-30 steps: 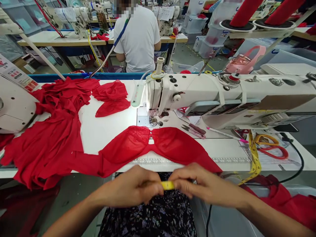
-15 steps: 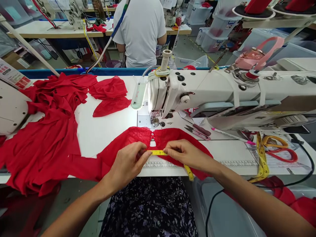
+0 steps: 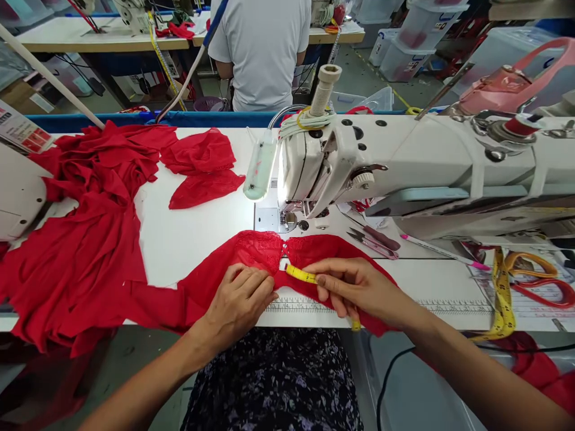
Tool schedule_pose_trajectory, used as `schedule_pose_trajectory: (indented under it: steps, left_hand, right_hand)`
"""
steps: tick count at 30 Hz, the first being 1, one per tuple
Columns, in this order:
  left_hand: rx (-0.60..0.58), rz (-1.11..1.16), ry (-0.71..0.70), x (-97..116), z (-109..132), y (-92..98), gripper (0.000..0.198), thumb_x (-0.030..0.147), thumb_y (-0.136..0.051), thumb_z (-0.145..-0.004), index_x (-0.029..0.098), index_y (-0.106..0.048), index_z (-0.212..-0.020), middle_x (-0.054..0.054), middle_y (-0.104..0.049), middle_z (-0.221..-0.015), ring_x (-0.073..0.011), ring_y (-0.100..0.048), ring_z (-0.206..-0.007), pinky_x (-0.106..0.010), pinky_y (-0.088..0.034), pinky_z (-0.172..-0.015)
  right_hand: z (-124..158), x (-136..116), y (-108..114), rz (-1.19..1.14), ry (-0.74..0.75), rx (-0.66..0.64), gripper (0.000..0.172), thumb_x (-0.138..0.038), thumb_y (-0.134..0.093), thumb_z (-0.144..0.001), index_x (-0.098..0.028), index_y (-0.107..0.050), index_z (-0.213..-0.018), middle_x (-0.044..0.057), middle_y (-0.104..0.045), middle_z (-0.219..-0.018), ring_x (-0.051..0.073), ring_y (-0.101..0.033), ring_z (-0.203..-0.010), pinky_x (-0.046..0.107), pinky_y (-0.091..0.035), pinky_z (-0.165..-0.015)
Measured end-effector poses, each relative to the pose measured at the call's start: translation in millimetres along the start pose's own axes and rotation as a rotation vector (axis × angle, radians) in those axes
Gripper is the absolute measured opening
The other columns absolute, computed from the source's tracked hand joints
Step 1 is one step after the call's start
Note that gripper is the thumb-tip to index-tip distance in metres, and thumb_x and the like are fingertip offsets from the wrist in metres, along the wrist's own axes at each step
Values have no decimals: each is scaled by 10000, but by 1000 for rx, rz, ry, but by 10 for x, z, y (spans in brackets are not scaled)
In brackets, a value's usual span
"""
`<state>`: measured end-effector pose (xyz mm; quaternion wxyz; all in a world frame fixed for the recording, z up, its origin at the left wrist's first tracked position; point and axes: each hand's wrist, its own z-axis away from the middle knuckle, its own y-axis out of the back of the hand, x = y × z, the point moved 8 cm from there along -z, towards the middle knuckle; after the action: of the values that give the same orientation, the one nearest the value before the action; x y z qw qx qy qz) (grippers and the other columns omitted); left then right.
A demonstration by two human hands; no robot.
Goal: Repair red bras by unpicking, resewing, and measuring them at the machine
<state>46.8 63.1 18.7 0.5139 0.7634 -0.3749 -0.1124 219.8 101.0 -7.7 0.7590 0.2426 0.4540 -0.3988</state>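
Observation:
A red lace garment [image 3: 265,248] is spread along the table's front edge, with a small crossed fastening and a gap at its middle. My left hand [image 3: 242,296] rests on its left part, fingers bent together and pressed into the fabric; the fingertips are partly hidden. Between the thumb and fingers of my right hand [image 3: 344,284] is a yellow tape measure [image 3: 300,273], its end pointing left over the gap. Another bit of the tape shows below that hand, near the edge. A printed ruler scale [image 3: 291,306] runs along the table under the garment.
Just behind the garment stands a white sewing machine [image 3: 404,149]. Red fabric [image 3: 90,239] is heaped on the left. To the right lie thread snips [image 3: 372,242], a pink-tipped pen [image 3: 444,251] and orange-handled scissors [image 3: 539,275]. A person in a white shirt [image 3: 263,54] sits beyond the table.
The tape's end has come out of my left hand's pinch and now sticks up freely from my right hand. My left hand has turned palm-down onto the garment. The view has shifted slightly.

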Motion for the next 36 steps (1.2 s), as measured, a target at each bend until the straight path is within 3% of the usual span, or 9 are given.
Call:
schedule_pose_trajectory:
  steps: [4,8,16,22,27,33,36]
  left_hand:
    - [16,-23,-12,10,9,8,77,192,-609,-949,154,-622,-1014,-45,-719,-988,-181,-625,-879,-381,-417,-907]
    - [33,-32,-16,26,14,13,78,183,-616,-942,154,-626,-1014,-43,-720,-990,-179,-633,-898,-384,-416,-943]
    - [44,-48,-18,24,23,0,80,187,-622,-937,152,-631,-1009,-36,-719,-974,-174,-641,-891,-389,-420,-964]
    - [50,-56,-23,29,33,3,83,186,-620,-935,152,-635,-1009,-50,-724,-997,-183,-649,-906,-396,-427,-973]
    - [23,-50,5,12,37,-7,55,171,-605,-938,164,-640,-980,-40,-722,-987,-172,-647,-897,-398,-424,-989]
    - [-20,-58,-16,17,59,-31,332,112,-595,-928,182,-601,-1252,-52,-716,-1056,-183,-633,-960,-422,-410,-1022]
    - [-10,-60,-18,20,48,-16,350,138,-613,-929,164,-598,-1278,-54,-716,-1040,-183,-637,-948,-427,-415,-1020]
  right_hand:
    - [44,-29,6,-175,24,33,410,-458,-664,-883,-200,-698,-1199,-26,-615,-632,60,-537,-444,180,-428,-399]
    - [19,-25,-32,-199,75,129,345,-453,-712,-841,-209,-764,-1080,7,-639,-702,91,-613,-600,203,-507,-522]
    - [72,-4,-10,-212,135,334,271,-395,-787,-757,-206,-777,-951,26,-696,-725,117,-622,-622,246,-529,-585]
    - [73,-56,-16,41,196,399,179,-359,-735,-795,-220,-779,-899,28,-708,-770,120,-593,-630,235,-473,-546]
    - [63,-34,17,199,279,475,171,-348,-698,-827,-224,-783,-910,51,-742,-860,166,-644,-744,268,-498,-616]
    - [100,-60,1,288,365,511,139,-288,-671,-850,-228,-784,-905,52,-749,-875,172,-668,-764,273,-500,-620]
    - [99,-51,6,304,367,517,136,-279,-667,-850,-227,-784,-896,52,-749,-867,169,-668,-739,269,-492,-589]
